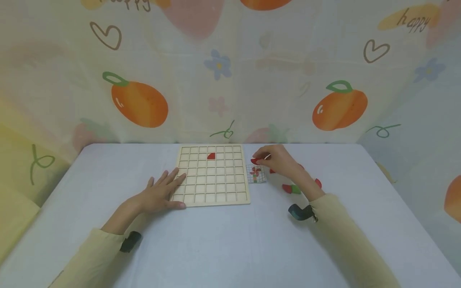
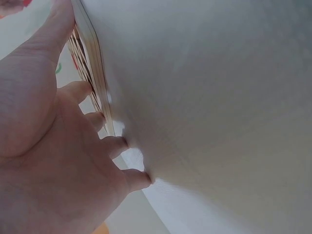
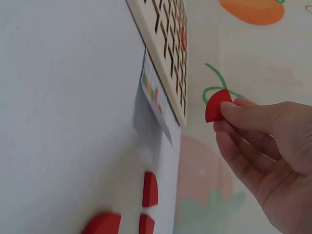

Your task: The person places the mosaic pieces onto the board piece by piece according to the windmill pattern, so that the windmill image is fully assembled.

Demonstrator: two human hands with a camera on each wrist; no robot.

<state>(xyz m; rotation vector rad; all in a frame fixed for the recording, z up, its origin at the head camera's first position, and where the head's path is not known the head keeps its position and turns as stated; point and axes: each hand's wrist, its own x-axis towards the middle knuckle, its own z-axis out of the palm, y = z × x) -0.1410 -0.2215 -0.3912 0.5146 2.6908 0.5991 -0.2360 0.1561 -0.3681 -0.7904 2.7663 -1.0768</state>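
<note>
A pale wooden grid board (image 1: 200, 180) lies on the table, with one red quarter-round piece (image 1: 211, 156) in a cell near its far edge. My left hand (image 1: 155, 198) rests at the board's left side, fingers spread, some over the rim; in the left wrist view the thumb touches the board's edge. Just right of the board, my right hand (image 1: 280, 161) pinches another red quarter-round piece (image 3: 217, 106) between thumb and fingers, held above the table. Below that hand lies a small pattern card (image 1: 250, 179) with a coloured picture on a grid.
Several loose pieces lie right of the card, among them a red piece (image 1: 286, 188), a green piece (image 1: 296, 189) and another red piece (image 1: 318, 183), partly behind the right forearm. A white cloth covers the table (image 1: 216, 248); a fruit-printed curtain (image 1: 252, 100) hangs behind it.
</note>
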